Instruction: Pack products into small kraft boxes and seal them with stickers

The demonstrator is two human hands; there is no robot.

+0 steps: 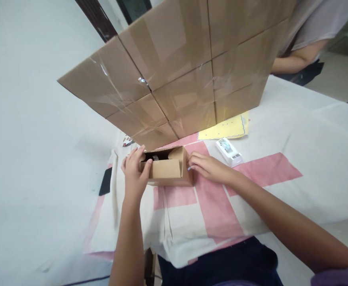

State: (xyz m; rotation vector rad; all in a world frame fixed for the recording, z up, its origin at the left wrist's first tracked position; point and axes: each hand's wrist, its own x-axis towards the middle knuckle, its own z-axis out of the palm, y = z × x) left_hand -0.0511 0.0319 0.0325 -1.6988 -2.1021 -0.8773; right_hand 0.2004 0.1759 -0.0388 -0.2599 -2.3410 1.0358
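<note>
A dark flat object point(105, 181) lies at the cloth's left edge. Beside it, the left hand point(135, 174) has its grip closed on the left end of the small cardboard box point(169, 171), thumb on the front flap. The box sits on the bench's pink-and-white cloth point(215, 214), its long axis running left to right and its open top facing up. The right hand point(209, 167) lies loose, fingertips touching the box's right end. Further right is a white packet point(229, 152).
</note>
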